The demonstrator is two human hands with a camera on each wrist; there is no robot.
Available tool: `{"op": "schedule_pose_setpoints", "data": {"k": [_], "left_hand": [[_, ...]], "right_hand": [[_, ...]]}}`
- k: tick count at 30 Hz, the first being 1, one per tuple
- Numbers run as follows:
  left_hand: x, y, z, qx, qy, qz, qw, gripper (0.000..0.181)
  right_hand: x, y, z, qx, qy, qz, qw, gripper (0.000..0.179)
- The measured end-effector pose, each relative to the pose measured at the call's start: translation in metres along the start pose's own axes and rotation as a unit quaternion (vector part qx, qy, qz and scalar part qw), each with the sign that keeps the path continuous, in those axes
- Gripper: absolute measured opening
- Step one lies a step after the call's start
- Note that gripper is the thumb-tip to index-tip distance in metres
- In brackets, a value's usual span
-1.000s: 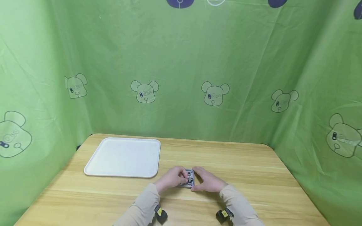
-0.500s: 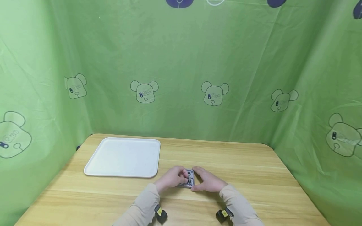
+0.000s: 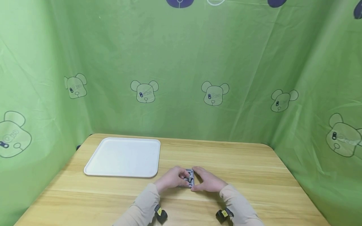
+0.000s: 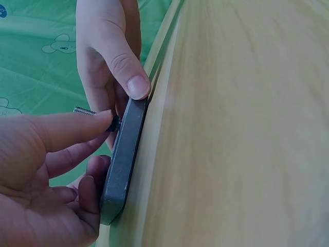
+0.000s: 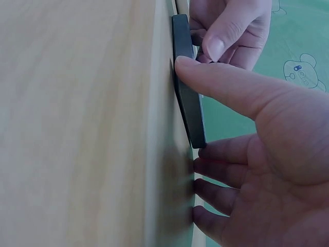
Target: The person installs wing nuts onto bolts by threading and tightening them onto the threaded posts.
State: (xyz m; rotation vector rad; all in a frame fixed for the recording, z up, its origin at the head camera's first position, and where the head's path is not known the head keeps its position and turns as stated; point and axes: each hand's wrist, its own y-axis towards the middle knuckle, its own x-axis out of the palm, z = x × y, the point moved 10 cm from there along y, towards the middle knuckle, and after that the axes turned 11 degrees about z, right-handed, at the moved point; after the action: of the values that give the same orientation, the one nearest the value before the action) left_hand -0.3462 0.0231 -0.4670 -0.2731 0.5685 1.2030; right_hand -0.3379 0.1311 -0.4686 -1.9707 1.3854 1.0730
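A flat dark-grey metal plate lies on the table, its upper face showing several recesses in the head view. My left hand reaches over its left part. In the left wrist view, the thumb and a finger of that hand pinch a small threaded bolt, its dark lower end close to the plate. My right hand holds the plate's right end, thumb against the near side and fingertips at the far corner. The right wrist view shows the plate's plain dark side. My left fingers hide part of the recessed face.
A white rectangular tray lies at the left back of the wooden table. Green curtains with bear-head prints enclose the table at the back and both sides. Black wrist cameras sit at both cuffs.
My left thumb and fingers have shifted slightly around the bolt, and the visible piece at their tips has changed its tilt. My right hand, the plate and the tray stay put.
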Motion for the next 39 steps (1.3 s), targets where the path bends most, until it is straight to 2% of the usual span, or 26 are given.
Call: {"op": "schedule_pose_setpoints", "data": {"k": [4,13,17,21,25,39], "left_hand": [[0.0003,0.0000,0.0009,0.001,0.005,-0.002,1.0000,0.008],[-0.0010,0.0006,0.0004,0.006,0.016,0.007,0.9998,0.010],[-0.0020,0.0005,-0.0011,-0.004,-0.007,0.014,0.9999,0.007],[-0.0022,0.0000,-0.0033,-0.020,-0.029,0.020,0.9992,0.016],[-0.0019,0.0001,-0.0049,-0.026,-0.024,0.023,0.9991,0.022],[-0.0010,0.0003,-0.0022,-0.014,-0.012,0.007,0.9998,0.023]], "right_hand": [[-0.0005,0.0001,-0.0007,0.000,0.000,0.001,1.0000,0.098],[-0.0002,0.0003,-0.0005,0.002,-0.005,0.001,1.0000,0.099],[-0.0002,0.0006,-0.0006,0.000,-0.005,0.002,1.0000,0.098],[-0.0005,0.0006,-0.0007,0.000,-0.002,0.002,1.0000,0.098],[-0.0006,0.0004,-0.0010,-0.002,-0.002,0.002,1.0000,0.099],[0.0004,0.0014,0.0023,0.008,0.001,0.000,1.0000,0.098]]}}
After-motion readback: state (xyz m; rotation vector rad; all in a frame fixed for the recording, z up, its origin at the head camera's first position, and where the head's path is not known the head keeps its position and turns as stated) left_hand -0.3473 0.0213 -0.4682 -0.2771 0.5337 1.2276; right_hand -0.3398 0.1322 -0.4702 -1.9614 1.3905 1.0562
